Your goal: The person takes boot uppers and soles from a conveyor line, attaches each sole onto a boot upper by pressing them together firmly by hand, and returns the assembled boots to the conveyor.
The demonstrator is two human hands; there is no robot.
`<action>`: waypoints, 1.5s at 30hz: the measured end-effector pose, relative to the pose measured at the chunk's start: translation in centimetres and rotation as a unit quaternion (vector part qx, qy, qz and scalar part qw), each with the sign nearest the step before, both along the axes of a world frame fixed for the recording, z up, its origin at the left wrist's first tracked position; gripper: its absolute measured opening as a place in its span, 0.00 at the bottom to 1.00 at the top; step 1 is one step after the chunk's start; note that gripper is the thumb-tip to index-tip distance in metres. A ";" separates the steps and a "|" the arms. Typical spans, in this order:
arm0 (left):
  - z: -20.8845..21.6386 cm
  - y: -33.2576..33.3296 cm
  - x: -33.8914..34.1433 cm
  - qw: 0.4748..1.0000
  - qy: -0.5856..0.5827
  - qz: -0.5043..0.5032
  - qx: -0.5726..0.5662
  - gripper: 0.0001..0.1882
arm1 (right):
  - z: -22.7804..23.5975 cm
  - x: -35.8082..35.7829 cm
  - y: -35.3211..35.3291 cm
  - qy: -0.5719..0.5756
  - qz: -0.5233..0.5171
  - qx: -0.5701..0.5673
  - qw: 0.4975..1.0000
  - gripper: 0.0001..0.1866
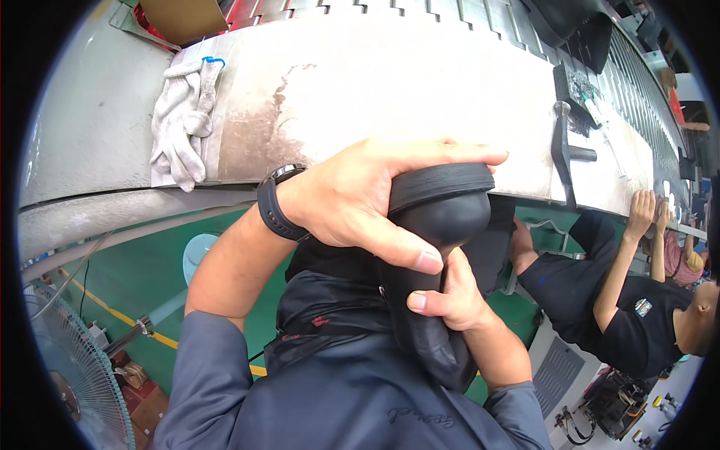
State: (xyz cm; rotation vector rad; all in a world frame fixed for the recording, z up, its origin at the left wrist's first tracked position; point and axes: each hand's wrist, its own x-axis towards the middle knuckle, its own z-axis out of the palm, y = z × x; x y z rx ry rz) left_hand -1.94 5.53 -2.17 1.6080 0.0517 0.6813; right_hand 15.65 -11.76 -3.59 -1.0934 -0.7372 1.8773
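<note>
A black boot or shoe (442, 217) is held in front of my chest, its rounded toe and thick sole edge facing the table and its body running down toward my lap. My left hand (367, 199), with a black watch on the wrist, wraps over the sole; its fingers lie across the sole and its thumb presses beside the toe. Below the toe, my right hand (457, 296) grips the upper from the right, the thumb lying across it. The far fingers of my right hand are hidden behind the footwear.
A pale, stained worktable (360, 97) stretches ahead, with white knit gloves (184, 124) at left. To the right lie a black hammer-like tool (562, 150) and a dark tray (576, 94). A slatted conveyor (480, 19) runs behind. At right sits a co-worker (637, 307); a fan (75, 375) stands lower left.
</note>
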 end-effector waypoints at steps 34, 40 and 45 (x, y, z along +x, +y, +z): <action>2.1 -0.7 -1.0 0.991 0.098 0.087 -0.017 0.20 | -0.3 0.9 -1.0 0.008 -0.052 -0.014 0.999 0.54; 2.0 -2.0 -0.7 0.985 0.098 0.139 -0.009 0.20 | -0.3 0.5 -1.0 -0.003 -0.081 -0.017 0.997 0.54; 2.3 -2.4 -0.9 0.972 0.131 0.171 0.089 0.23 | -0.7 1.0 -1.0 0.012 -0.066 -0.032 0.997 0.54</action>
